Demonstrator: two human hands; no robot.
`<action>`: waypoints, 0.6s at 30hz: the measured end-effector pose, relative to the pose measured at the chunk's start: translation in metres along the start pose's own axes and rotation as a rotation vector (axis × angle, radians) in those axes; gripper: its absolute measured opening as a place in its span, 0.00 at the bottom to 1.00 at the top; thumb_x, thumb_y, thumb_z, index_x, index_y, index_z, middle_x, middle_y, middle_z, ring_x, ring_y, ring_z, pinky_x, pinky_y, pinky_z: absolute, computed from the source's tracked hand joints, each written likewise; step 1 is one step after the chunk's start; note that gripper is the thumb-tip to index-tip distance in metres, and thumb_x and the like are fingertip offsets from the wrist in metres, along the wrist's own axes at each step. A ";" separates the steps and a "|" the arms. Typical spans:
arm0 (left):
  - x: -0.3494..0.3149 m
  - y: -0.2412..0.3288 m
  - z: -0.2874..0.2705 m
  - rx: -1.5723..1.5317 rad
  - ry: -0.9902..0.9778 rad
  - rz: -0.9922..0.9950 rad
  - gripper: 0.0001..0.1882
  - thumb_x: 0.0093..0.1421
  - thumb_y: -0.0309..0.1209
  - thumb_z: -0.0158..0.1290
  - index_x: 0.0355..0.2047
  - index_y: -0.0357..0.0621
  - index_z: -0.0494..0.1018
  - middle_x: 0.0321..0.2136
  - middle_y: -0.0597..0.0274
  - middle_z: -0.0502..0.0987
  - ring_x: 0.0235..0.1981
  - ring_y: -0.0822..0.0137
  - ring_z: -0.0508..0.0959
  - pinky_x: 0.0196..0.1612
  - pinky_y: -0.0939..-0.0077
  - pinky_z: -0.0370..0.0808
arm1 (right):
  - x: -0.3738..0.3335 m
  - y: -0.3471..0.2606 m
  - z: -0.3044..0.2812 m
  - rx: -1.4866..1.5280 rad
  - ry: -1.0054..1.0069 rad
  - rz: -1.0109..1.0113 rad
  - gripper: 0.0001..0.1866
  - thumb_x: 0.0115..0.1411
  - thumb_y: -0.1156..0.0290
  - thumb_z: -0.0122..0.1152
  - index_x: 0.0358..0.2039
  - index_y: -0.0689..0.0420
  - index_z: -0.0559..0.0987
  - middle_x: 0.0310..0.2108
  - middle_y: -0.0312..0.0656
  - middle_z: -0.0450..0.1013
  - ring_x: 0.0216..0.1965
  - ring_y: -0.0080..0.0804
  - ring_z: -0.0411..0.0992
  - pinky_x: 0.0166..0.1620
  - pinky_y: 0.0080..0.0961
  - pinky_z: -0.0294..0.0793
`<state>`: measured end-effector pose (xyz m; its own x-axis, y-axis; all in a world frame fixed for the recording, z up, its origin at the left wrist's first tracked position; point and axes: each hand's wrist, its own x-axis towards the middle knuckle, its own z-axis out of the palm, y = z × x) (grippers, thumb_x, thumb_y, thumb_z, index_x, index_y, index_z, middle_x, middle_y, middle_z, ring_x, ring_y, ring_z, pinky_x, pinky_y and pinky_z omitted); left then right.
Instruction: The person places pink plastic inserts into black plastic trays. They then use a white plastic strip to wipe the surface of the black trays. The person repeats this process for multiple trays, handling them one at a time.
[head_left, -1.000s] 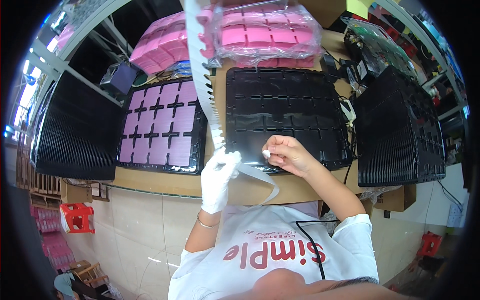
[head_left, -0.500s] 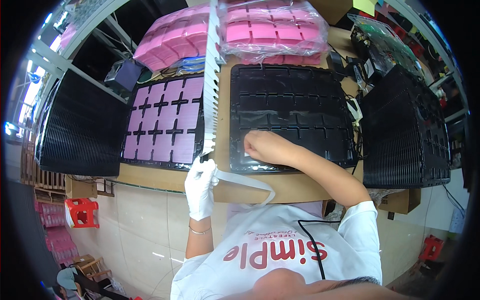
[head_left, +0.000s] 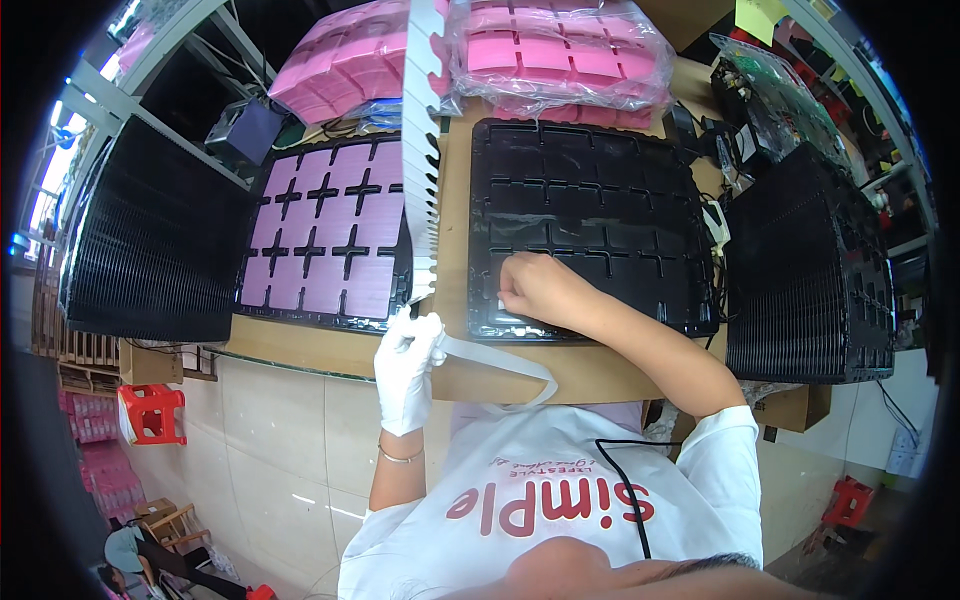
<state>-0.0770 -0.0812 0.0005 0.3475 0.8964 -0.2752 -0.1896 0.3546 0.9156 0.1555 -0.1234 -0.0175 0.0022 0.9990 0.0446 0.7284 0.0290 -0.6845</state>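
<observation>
My left hand, in a white glove, has its fingers closed around a translucent white strip. The strip trails rightward and loops at the table's front edge. Just beyond the glove is the lower end of a white slotted metal post. My bare right hand is closed over the near left part of a black compartmented tray, fingertips low over it. Something small and pale shows at those fingertips, too small to name. Left of the post lies another black tray holding purple sheets between cross-shaped dividers.
Tall stacks of black trays stand at the left and the right. Pink wrapped packs fill the back. Circuit boards sit at the back right. A red stool and a person are at the lower left.
The view has shifted slightly. My right hand stays closed over the near left part of the black tray, its fingers slightly reposed. My left hand still grips the strip beside the post.
</observation>
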 end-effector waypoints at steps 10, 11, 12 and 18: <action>-0.003 0.002 0.002 -0.007 -0.023 -0.007 0.06 0.60 0.29 0.60 0.32 0.41 0.75 0.24 0.68 0.74 0.22 0.80 0.70 0.27 0.85 0.64 | 0.000 -0.008 -0.010 0.023 -0.039 0.014 0.11 0.51 0.68 0.66 0.28 0.63 0.77 0.24 0.46 0.72 0.27 0.42 0.73 0.34 0.35 0.73; -0.004 0.003 0.003 0.004 -0.003 -0.015 0.06 0.60 0.29 0.60 0.31 0.41 0.75 0.24 0.68 0.74 0.22 0.80 0.70 0.28 0.85 0.64 | 0.000 -0.008 -0.011 0.026 -0.042 0.018 0.11 0.51 0.68 0.66 0.28 0.63 0.77 0.24 0.46 0.72 0.27 0.42 0.73 0.34 0.35 0.73; -0.005 0.004 0.004 0.016 0.016 -0.024 0.06 0.60 0.29 0.60 0.31 0.42 0.75 0.24 0.69 0.74 0.22 0.80 0.70 0.28 0.85 0.64 | -0.001 -0.007 -0.008 0.021 -0.021 -0.014 0.10 0.51 0.69 0.66 0.28 0.62 0.77 0.24 0.46 0.72 0.27 0.42 0.73 0.34 0.35 0.73; -0.002 -0.002 0.000 0.004 -0.018 0.018 0.06 0.59 0.29 0.61 0.33 0.41 0.76 0.24 0.69 0.74 0.22 0.80 0.70 0.28 0.85 0.64 | -0.009 -0.007 -0.013 0.094 -0.141 -0.089 0.06 0.51 0.70 0.65 0.27 0.59 0.78 0.23 0.42 0.70 0.25 0.35 0.70 0.31 0.31 0.70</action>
<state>-0.0772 -0.0836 -0.0008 0.3603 0.8979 -0.2531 -0.1924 0.3370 0.9216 0.1595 -0.1330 -0.0039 -0.1604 0.9870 0.0098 0.6544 0.1138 -0.7476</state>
